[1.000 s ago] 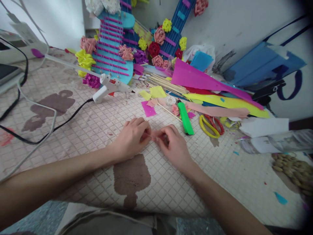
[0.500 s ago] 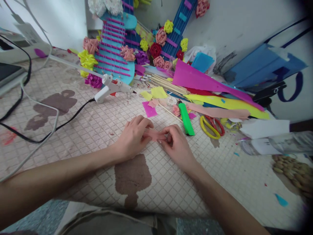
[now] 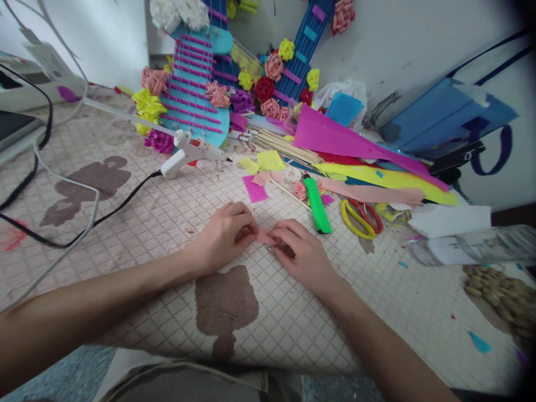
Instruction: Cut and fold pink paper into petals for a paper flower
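Left of the glue gun point(image 3: 192, 152), a black cord point(image 3: 130, 197) is trailed across the checked tablecloth point(image 3: 138, 234) from the bottom of the handle. Yellow flowers point(image 3: 147, 104) made of crumpled paper are bunched up behind it, also a bit left, right up against a light blue board point(image 3: 178, 106) that's crossed with pink sticks.

In front of the glue gun, slightly to its right, the left hand point(image 3: 226, 237) is held low over the cloth, with one end of a small pink paper strip point(image 3: 263, 238) pinched in its fingertips. The strip itself is held between both hands, out in front and to the right of the glue gun. Its other end is pinched by the right hand point(image 3: 304, 254), thumb against fingers, a bit further right again.

Past the glue gun's nozzle, some yellow paper point(image 3: 270, 160) and a pink scrap point(image 3: 255, 188) are scattered, and wooden sticks point(image 3: 288, 146) are piled just behind those. Further right of the gun, a green tool point(image 3: 319, 206) and red-and-yellow scissors point(image 3: 362, 216) are left lying about. Way off to its right, a clear jar point(image 3: 481, 244) is laid on its side, and some nuts point(image 3: 498, 293) are heaped nearby.
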Motion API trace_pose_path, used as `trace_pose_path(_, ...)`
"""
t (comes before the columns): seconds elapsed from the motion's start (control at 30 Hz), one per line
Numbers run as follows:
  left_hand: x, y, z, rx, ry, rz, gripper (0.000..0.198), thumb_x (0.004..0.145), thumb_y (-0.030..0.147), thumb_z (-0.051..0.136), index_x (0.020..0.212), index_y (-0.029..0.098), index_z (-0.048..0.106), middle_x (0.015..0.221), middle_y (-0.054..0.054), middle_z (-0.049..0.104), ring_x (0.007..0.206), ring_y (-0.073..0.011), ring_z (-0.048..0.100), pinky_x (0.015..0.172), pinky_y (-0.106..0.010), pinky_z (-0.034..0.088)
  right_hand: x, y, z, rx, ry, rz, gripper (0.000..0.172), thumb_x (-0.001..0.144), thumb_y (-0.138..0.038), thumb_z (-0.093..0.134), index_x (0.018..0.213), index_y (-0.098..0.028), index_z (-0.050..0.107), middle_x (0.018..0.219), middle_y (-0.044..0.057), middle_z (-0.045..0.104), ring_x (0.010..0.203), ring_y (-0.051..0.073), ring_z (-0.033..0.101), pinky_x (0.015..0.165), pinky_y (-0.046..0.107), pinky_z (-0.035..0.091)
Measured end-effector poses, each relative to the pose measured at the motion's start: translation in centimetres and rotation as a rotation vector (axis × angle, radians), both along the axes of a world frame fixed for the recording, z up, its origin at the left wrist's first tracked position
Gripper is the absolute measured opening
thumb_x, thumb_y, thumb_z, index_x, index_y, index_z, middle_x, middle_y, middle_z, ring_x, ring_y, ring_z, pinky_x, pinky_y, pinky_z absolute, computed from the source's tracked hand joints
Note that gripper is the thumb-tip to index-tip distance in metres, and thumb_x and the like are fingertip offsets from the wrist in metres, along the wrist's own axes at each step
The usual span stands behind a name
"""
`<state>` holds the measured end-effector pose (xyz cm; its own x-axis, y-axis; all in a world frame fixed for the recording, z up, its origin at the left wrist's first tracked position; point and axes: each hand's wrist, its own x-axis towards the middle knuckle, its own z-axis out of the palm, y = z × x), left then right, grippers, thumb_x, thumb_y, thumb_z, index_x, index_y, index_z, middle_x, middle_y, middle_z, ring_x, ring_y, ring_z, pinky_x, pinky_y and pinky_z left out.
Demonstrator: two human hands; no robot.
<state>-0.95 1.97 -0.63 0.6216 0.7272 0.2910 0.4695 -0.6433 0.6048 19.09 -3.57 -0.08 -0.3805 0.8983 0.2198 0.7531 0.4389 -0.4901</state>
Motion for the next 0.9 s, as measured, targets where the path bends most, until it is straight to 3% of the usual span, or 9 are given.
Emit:
trace_pose_path(0.3,-0.27,0.22,-0.16,0.037,0.007,-0.027,0.008,0.081,0.024,0.064,0.08,0.016,0.064,0.085,-0.006,0.058,0.085,-0.0203,0.053,0.079,-0.036,0.046,0.26,0.08,-0.6,0.08,-0.033,0.015,0.021,0.092,-0.016,0.044,0.101,-0.021,0.062,0.103,0.008,0.062,0.095,0.02,0.059,0.08,0.034,0.051)
trace_pose_path(0.9,-0.44,0.34,-0.25,0.059,-0.055,-0.042,0.009,0.083,0.013,0.055,0.082,0.015,0.064,0.086,-0.007,0.056,0.084,-0.0186,0.053,0.077,-0.033,0.047,0.01,0.5,-0.26,-0.009,0.176,-0.055,0.015,0.087,-0.013,0.048,0.089,-0.021,0.059,0.091,0.005,0.058,0.087,0.017,0.06,0.077,0.03,0.048)
